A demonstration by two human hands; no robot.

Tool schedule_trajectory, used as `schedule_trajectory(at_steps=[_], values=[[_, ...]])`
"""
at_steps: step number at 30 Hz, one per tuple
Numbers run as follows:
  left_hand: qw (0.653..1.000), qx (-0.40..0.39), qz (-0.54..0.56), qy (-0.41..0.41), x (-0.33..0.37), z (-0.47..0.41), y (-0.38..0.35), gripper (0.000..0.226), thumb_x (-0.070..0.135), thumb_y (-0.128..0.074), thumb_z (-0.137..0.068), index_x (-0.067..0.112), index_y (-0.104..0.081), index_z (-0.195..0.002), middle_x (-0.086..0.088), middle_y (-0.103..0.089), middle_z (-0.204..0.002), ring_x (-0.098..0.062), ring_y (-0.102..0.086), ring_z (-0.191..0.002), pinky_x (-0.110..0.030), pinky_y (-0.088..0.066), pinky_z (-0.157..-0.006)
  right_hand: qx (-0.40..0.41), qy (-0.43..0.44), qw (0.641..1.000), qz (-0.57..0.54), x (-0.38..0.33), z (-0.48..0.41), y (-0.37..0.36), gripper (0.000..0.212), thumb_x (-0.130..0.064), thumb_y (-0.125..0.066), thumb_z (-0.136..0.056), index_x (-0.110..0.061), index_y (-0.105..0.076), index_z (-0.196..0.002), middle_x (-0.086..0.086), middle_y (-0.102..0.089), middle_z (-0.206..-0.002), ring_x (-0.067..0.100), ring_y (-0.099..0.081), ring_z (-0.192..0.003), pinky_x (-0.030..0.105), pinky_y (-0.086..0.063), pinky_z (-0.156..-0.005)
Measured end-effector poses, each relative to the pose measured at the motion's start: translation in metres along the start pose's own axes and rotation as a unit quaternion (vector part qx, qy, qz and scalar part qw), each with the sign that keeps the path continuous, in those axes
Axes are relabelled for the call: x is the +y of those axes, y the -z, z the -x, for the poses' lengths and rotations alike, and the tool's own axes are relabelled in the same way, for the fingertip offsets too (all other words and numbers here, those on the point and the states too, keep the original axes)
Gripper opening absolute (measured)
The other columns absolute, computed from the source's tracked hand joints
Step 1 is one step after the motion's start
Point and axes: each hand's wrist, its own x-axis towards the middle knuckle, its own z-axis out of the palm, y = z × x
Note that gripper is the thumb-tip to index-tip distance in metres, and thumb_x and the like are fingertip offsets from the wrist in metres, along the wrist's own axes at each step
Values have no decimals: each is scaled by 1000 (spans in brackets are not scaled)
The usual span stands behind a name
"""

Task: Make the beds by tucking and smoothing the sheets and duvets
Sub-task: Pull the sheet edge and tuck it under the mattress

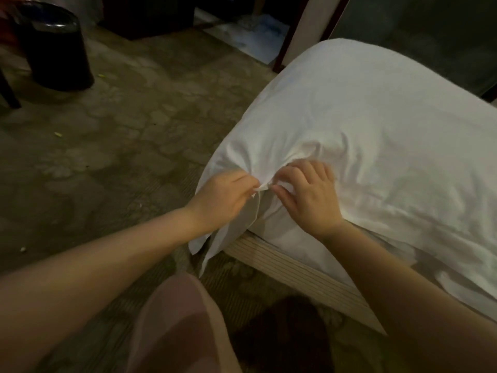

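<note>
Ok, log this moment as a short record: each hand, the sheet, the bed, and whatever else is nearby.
left hand: pinches a fold of the white sheet at the bed corner
right hand: fingers curled into the sheet just beside that fold
sheet state: bunched and creased at the corner, a loose tail hanging down
bed base: striped, exposed below the sheet
black bin: on the floor, well apart from the bed

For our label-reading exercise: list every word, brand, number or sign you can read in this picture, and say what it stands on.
None: no text can be read here.
The white sheet, striped bed base, black bin and patterned floor show no lettering in this dim view.
</note>
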Motion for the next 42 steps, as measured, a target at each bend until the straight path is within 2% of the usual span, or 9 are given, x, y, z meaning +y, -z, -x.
schedule_trajectory(at_steps=[7,11,17,21,26,32,34,38,42], values=[[997,36,-15,64,-3,-3,-16,47,42,-53,-83,2,-56,-108,-12,-55,-101,-18,-52,-85,-25,-42,-68,14,35,999,27,-5,-13,-3,37,-53,-56,-88,-22,-59,-107,7,-59,-106,25,-47,-100,40,-35,-84],[991,34,-11,126,-8,5,-16,34,34,-48,-85,6,-58,-101,-8,-58,-94,-17,-52,-82,-27,-45,-66,15,42,997,68,-9,-16,-5,33,-47,-63,-85,-23,-64,-107,6,-60,-112,25,-46,-106,42,-34,-89],[993,15,-20,118,-11,7,-15,27,32,-47,-84,10,-59,-94,-4,-57,-88,-17,-52,-81,-23,-34,-68,-8,65,997,42,-19,-26,-5,23,-38,-52,-91,-22,-68,-88,-3,-64,-94,21,-54,-99,41,-30,-94],[993,13,-30,114,-10,10,-26,43,45,-50,-79,10,-58,-103,-8,-55,-99,-20,-50,-88,-29,-39,-73,-12,44,999,-6,-16,-10,0,22,-30,-50,-89,-16,-67,-84,-1,-64,-86,24,-59,-90,40,-30,-98],[995,26,8,95,-7,6,-33,25,28,-46,-87,8,-60,-91,-7,-60,-87,-20,-55,-78,-32,-47,-66,3,20,1000,-11,-12,3,3,21,-27,-54,-89,-14,-68,-81,0,-65,-79,23,-62,-81,39,-31,-100],[992,69,72,81,-8,25,-24,25,22,-45,-90,4,-63,-90,4,-55,-81,5,-43,-77,-1,-37,-68,13,74,997,28,-26,1,-8,26,-38,-53,-94,-18,-65,-103,2,-66,-97,20,-53,-101,43,-24,-109],[992,44,64,99,-13,33,-23,28,28,-46,-89,5,-61,-93,4,-52,-84,2,-45,-77,-4,-34,-60,-7,122,992,21,-32,6,-16,32,-44,-51,-95,-19,-58,-115,3,-66,-106,20,-52,-110,45,-20,-112],[982,17,60,178,-33,60,-31,54,50,-51,-83,5,-54,-114,1,-47,-105,-6,-44,-94,-12,-36,-79,-7,158,987,7,-36,16,-33,42,-46,-60,-90,-18,-53,-119,6,-66,-111,22,-52,-114,46,-22,-111],[977,11,-20,214,-44,91,-48,76,65,-51,-81,7,-43,-128,-13,-48,-121,-20,-44,-110,-35,-43,-93,12,183,982,-36,-42,19,-49,35,-41,-61,-92,-16,-55,-115,7,-68,-109,21,-52,-115,45,-25,-110]])
